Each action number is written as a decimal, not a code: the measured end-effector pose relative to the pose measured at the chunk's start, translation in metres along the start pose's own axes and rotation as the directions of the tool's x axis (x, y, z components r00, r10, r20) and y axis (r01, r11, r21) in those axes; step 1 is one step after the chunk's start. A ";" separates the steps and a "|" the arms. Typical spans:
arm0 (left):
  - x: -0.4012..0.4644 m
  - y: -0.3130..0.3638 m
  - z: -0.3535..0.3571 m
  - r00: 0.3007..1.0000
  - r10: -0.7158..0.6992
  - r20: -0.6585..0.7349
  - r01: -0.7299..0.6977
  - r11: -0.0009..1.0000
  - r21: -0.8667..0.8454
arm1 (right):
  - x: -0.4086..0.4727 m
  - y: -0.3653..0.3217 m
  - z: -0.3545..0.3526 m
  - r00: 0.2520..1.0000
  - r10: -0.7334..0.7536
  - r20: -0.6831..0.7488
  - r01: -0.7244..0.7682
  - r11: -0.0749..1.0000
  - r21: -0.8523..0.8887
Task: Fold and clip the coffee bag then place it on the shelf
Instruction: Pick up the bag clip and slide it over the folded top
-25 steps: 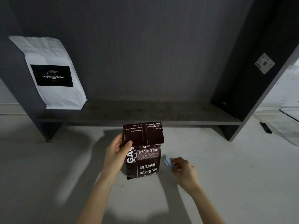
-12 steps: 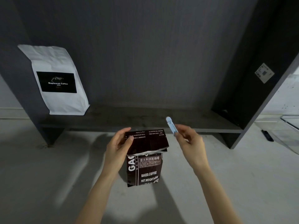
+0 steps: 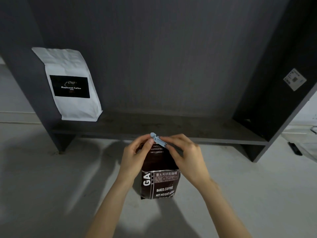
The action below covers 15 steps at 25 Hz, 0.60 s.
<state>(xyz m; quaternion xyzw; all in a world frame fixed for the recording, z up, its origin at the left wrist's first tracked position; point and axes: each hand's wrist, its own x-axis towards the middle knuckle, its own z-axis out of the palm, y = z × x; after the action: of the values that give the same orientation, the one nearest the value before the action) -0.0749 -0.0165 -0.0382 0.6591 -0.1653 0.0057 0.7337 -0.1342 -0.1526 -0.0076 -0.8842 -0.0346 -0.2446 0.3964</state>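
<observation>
A dark brown coffee bag [image 3: 160, 183] with white print stands on the pale floor, its top folded over toward me. My left hand [image 3: 135, 157] grips the folded top at its left corner. My right hand [image 3: 186, 156] holds a pale blue clip [image 3: 158, 141] along the bag's top fold, with the clip's end sticking out to the left between the two hands. Whether the clip's jaws are closed over the fold is hidden by my fingers. The dark grey shelf [image 3: 171, 127] runs just behind the bag.
A white coffee bag [image 3: 72, 85] with a black label leans against the shelf's left wall. The shelf's right wall [image 3: 274, 100] bears a small white sticker. A dark remote-like object [image 3: 294, 148] lies on the floor at the far right.
My right hand picked the clip up from the floor, lifted it, and brought it left onto the bag's folded top. My left hand kept holding the fold.
</observation>
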 end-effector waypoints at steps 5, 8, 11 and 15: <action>0.001 0.001 0.006 0.998 -0.022 -0.058 0.022 1.000 -0.002 | -0.002 0.002 0.008 1.000 -0.007 0.001 0.007 0.998 -0.067; 0.001 0.001 0.006 0.997 -0.014 -0.074 0.014 1.000 0.003 | -0.004 0.002 0.009 1.000 0.002 0.007 -0.002 0.997 -0.083; 0.000 0.000 0.003 0.997 -0.012 -0.081 0.010 1.000 -0.025 | -0.005 0.006 0.006 1.000 0.007 0.015 -0.005 0.994 -0.109; -0.001 -0.001 0.005 0.994 -0.021 -0.108 0.018 0.999 -0.035 | -0.008 0.008 0.008 1.000 0.018 -0.008 -0.019 0.985 -0.173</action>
<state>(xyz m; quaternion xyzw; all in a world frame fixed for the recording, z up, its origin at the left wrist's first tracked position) -0.0765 -0.0210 -0.0386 0.6470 -0.1188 0.0315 0.7526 -0.1361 -0.1508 -0.0214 -0.9147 -0.0038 -0.2461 0.3205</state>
